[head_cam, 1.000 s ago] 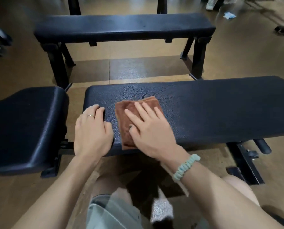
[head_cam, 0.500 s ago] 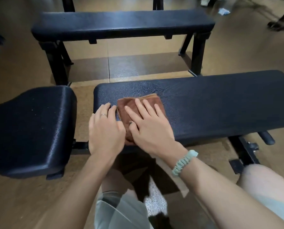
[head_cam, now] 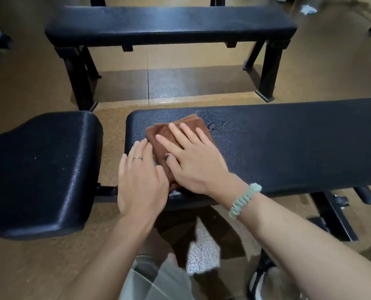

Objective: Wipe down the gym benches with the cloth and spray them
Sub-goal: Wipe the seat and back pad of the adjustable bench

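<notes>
A folded brown cloth lies on the left end of the near black bench pad. My right hand presses flat on the cloth with straight, spread fingers. Beside it, my left hand rests flat on the pad's left end, its fingers touching the cloth's left edge. The pad shines wet around the cloth. No spray bottle is in view.
A separate black seat pad sits to the left across a small gap. A second flat bench stands behind on the brown floor. The near bench's frame and foot stick out at lower right. My knees and shoe are below.
My left hand has slid right along the pad until it touches the cloth. My right hand and the cloth have moved slightly away from the near edge.
</notes>
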A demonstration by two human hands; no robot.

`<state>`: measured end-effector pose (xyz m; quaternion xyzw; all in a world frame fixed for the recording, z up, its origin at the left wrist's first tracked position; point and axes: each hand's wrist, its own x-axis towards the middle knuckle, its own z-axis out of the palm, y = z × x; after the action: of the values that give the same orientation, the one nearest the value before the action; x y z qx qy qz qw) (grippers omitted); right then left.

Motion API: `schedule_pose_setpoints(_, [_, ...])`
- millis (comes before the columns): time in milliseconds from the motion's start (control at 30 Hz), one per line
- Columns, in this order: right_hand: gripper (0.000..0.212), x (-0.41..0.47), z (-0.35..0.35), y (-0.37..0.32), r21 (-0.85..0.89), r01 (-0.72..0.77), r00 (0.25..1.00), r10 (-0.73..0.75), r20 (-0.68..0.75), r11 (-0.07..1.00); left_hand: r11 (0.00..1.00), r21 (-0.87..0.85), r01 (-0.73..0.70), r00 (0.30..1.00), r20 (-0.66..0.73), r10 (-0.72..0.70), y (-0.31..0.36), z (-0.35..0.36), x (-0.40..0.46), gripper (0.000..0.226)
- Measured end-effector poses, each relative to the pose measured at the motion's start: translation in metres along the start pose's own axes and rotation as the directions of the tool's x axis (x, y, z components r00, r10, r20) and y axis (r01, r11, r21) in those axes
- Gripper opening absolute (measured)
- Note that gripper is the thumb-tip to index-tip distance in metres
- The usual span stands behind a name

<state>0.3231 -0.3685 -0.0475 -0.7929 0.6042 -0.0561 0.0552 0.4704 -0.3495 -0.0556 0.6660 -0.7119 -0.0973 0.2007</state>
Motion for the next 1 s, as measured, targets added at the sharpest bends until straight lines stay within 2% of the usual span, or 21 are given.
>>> schedule_pose_setpoints(100, [0.057, 0.052, 0.006, -0.008, -0.014, 0.018, 0.999, -0.018, -0.032, 1.000, 0.985, -0.130, 0.111, 0.992, -0.052, -0.118, 0.002, -0.001, 0.002, 0.056])
schedule_pose_setpoints(233, [0.054, 0.078, 0.001, -0.001, 0.017, 0.021, 1.000, -0.021, 0.007, 1.000, 0.988, -0.089, 0.128, 0.990, -0.043, -0.133, 0.003, 0.001, 0.002, 0.055])
schedule_pose_setpoints(300, [0.057, 0.075, -0.007, 0.026, 0.012, -0.014, 0.999, 0.014, 0.028, 1.000, 0.991, -0.072, 0.110, 0.992, -0.049, -0.114, 0.003, 0.000, 0.002, 0.055])
schedule_pose_setpoints(467, [0.075, 0.042, -0.028, 0.146, -0.065, -0.332, 0.943, 0.332, -0.016, 0.941, 0.988, -0.086, 0.126, 0.991, -0.040, -0.130, 0.005, 0.000, 0.002, 0.051])
schedule_pose_setpoints(567, [0.064, 0.041, -0.025, 0.136, -0.052, -0.452, 0.892, 0.453, 0.002, 0.891, 0.987, -0.086, 0.139, 0.988, -0.051, -0.144, 0.008, 0.001, 0.003, 0.058])
schedule_pose_setpoints(633, [0.060, 0.058, -0.021, 0.102, -0.064, -0.419, 0.908, 0.419, -0.008, 0.906, 0.985, -0.094, 0.144, 0.988, -0.040, -0.148, 0.010, 0.000, 0.003, 0.060])
schedule_pose_setpoints(733, [0.062, 0.085, -0.013, 0.039, -0.061, -0.267, 0.964, 0.267, 0.003, 0.962, 0.985, -0.097, 0.146, 0.988, -0.032, -0.149, 0.010, -0.003, 0.002, 0.058])
schedule_pose_setpoints(833, [0.059, 0.097, -0.003, 0.003, -0.022, -0.173, 0.984, 0.174, 0.046, 0.985, 0.985, -0.088, 0.151, 0.988, -0.017, -0.153, 0.010, -0.004, 0.001, 0.052])
schedule_pose_setpoints(933, [0.060, 0.079, -0.008, 0.027, -0.015, -0.110, 0.994, 0.110, 0.026, 0.994, 0.986, -0.081, 0.147, 0.989, -0.012, -0.149, 0.010, -0.006, 0.000, 0.051])
schedule_pose_setpoints(1000, [0.069, 0.059, -0.016, 0.071, -0.039, -0.145, 0.989, 0.145, 0.000, 0.989, 0.986, -0.089, 0.140, 0.990, -0.014, -0.141, 0.011, -0.006, 0.001, 0.050])
